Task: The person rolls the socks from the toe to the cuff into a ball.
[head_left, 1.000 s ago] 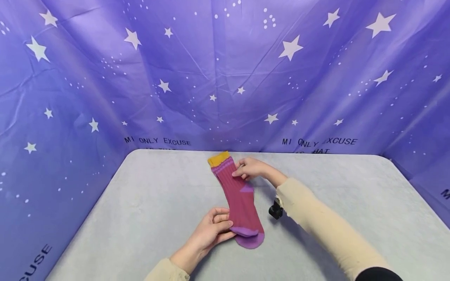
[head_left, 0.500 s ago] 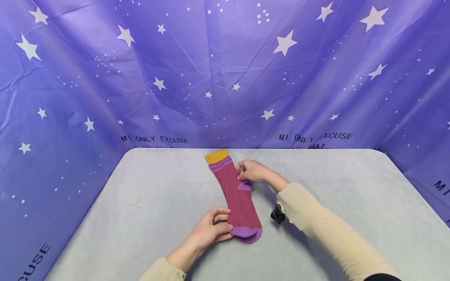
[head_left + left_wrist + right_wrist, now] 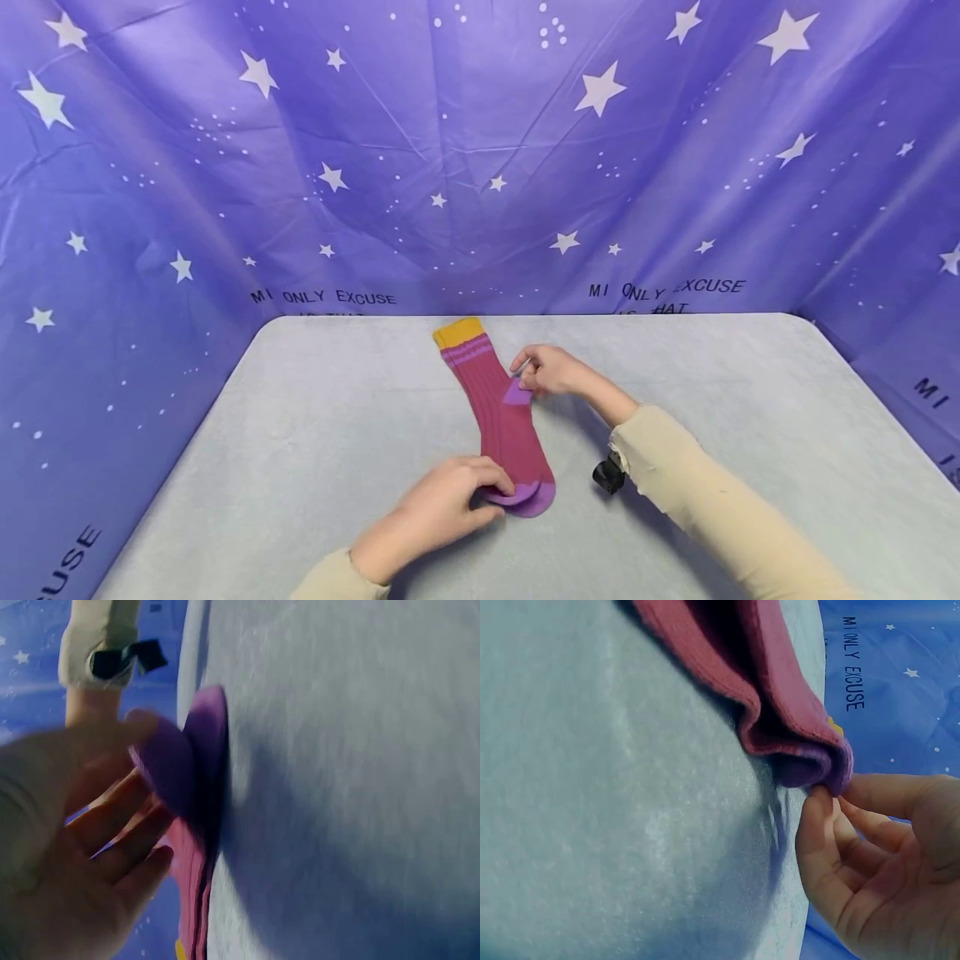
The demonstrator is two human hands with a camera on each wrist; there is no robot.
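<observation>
A pair of ribbed maroon socks [image 3: 498, 417] lies stacked on the table, with yellow cuffs [image 3: 461, 333] at the far end and purple toes toward me. My left hand [image 3: 442, 504] is at the toe end, fingertips over the upper toe and thumb beside its edge. In the left wrist view, the upper purple toe [image 3: 169, 761] stands slightly apart from the lower one, and the fingers extend loosely. My right hand [image 3: 551, 371] pinches the purple heel [image 3: 832, 761] between thumb and finger, lifting that edge into a fold.
The grey-white table [image 3: 315, 433] has its far edge just beyond the cuffs. Behind it hangs a purple-blue curtain [image 3: 405, 167] with white stars and lettering. A small black device [image 3: 608, 475] hangs under the right sleeve.
My left hand shifts from the side of the foot onto the toes, with its fingers now on top. The right hand slides from the leg down to the heel.
</observation>
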